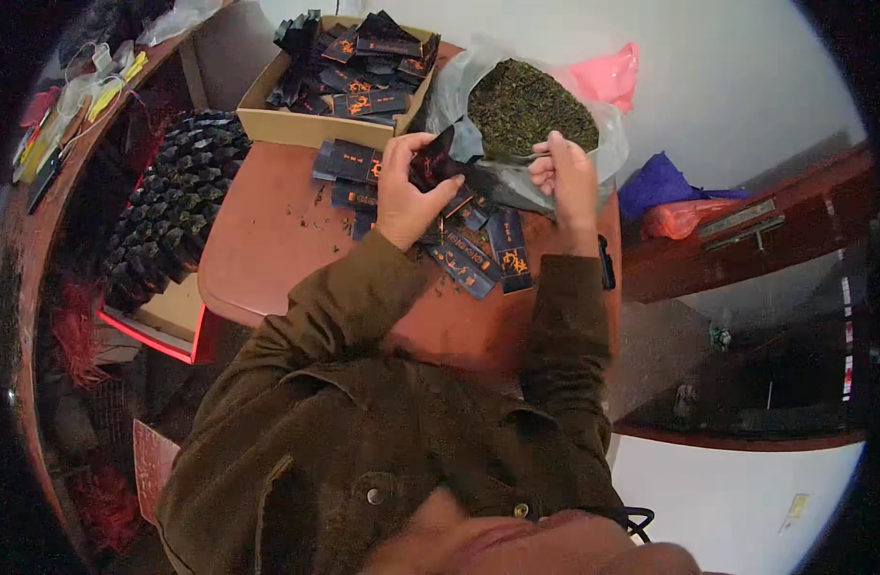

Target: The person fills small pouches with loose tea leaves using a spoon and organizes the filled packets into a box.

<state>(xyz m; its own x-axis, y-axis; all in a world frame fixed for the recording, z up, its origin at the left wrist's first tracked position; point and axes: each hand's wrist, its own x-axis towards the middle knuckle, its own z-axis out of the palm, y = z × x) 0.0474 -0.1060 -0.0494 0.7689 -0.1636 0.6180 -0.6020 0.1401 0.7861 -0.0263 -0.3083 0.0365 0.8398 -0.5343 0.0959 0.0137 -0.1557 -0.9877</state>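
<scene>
Reddish-brown table (258, 230): bore the goods near the body, likely for easy reach.
Tan open cardboard box (315, 127): its walls probably kept the heaped black, orange-printed packets (363, 77) together.
Clear plastic bag (607, 144): gaped, seemingly leaving its dark green dried leaves (526, 105) accessible.
Right hand (566, 177): fingers curled beside the leaves; I couldn't tell whether they gripped anything.
Left hand (413, 196): clamped on a glossy black pouch (432, 165), apparently steadying it.
Pouch: lay between left thumb and fingers, left of the right hand.
</scene>
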